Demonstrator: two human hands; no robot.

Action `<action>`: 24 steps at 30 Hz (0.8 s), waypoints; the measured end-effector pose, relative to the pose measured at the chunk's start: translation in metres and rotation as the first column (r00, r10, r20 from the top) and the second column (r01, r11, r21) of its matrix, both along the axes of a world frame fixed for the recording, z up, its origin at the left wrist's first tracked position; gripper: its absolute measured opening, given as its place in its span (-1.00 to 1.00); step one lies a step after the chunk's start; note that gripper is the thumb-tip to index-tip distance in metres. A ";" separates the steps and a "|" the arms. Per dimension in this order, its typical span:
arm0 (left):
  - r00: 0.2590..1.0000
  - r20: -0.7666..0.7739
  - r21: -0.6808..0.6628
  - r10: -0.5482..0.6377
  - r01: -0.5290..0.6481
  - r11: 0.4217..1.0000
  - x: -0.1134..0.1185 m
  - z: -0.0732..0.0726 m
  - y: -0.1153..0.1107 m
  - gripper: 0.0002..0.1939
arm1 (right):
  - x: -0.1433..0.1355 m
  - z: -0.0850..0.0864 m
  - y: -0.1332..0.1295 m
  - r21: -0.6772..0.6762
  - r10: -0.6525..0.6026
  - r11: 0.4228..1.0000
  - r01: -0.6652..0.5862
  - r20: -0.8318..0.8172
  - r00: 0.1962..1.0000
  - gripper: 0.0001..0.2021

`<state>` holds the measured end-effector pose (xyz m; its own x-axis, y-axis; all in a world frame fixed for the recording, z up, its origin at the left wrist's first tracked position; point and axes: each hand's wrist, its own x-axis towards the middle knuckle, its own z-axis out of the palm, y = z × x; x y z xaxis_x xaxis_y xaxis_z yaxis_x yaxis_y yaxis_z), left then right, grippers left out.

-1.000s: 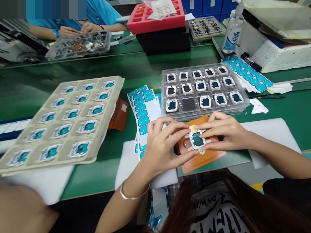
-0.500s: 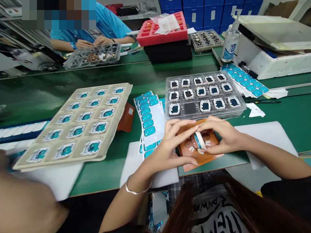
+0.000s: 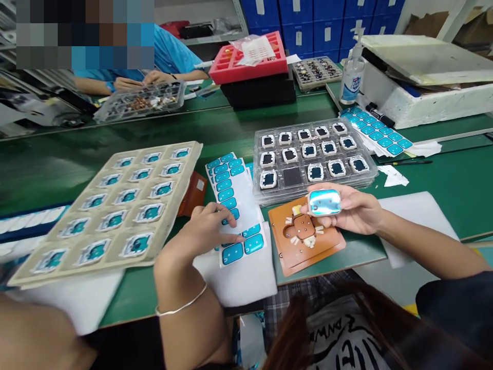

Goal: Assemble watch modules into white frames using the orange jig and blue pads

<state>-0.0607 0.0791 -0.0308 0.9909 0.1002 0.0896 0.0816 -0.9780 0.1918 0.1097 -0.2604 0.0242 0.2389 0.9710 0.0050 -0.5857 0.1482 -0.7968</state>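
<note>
My right hand (image 3: 356, 208) grips a watch case (image 3: 324, 202) by its edges, between thumb and fingers. It is a rounded rectangle with a pale rim, and its shiny blue face is turned up toward me. Below it lies an orange-brown fixture board (image 3: 285, 257) with a shaped recess, small pins and pale tabs. My left hand (image 3: 202, 231), a bangle on its wrist, is over the blue sticker sheets (image 3: 246, 205) with thumb and fingers apart. Its thumb tip is at a smaller sheet with a few blue stickers (image 3: 232, 253); whether it touches cannot be made out.
Left stands a beige tray (image 3: 157, 257) of pale parts with blue faces. A clear tray (image 3: 269, 192) of dark-faced cases lies behind the fixture. Farther back are a red divided tray (image 3: 250, 74), a pump bottle (image 3: 352, 77) and a co-worker's hands (image 3: 142, 81). A blurred arm (image 3: 34, 334) enters lower left.
My left hand has left the watch case and moved left to the sticker sheets. The case, in my right hand, has come off the fixture and turned face up.
</note>
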 end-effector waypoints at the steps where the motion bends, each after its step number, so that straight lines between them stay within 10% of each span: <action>1: 0.999 0.026 0.001 -0.022 0.022 1.000 0.001 -0.001 0.001 -0.46 | 0.000 -0.001 0.001 -0.021 -0.019 1.000 0.019 0.002 1.000 -0.44; 6: 0.978 0.106 0.039 0.180 -0.185 0.982 0.007 0.008 -0.006 -0.42 | -0.002 -0.005 0.004 -0.114 -0.121 0.986 0.120 0.001 0.993 -0.51; 10: 0.866 -0.240 0.079 0.438 -0.432 0.898 0.016 0.018 -0.015 -0.25 | -0.002 -0.005 0.005 -0.164 -0.146 0.976 0.141 -0.023 0.989 -0.48; 24: 0.851 -0.348 -0.093 0.393 -0.448 0.889 0.032 0.026 -0.015 -0.31 | 0.024 0.005 -0.002 -0.113 -0.170 0.967 0.227 0.372 0.913 -0.48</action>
<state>-0.0291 0.0641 -0.0049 0.8232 0.4991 -0.2704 0.5599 -0.7926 0.2415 0.1338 -0.2625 0.0287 0.4364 0.8996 -0.0165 -0.2300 0.0938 -0.9687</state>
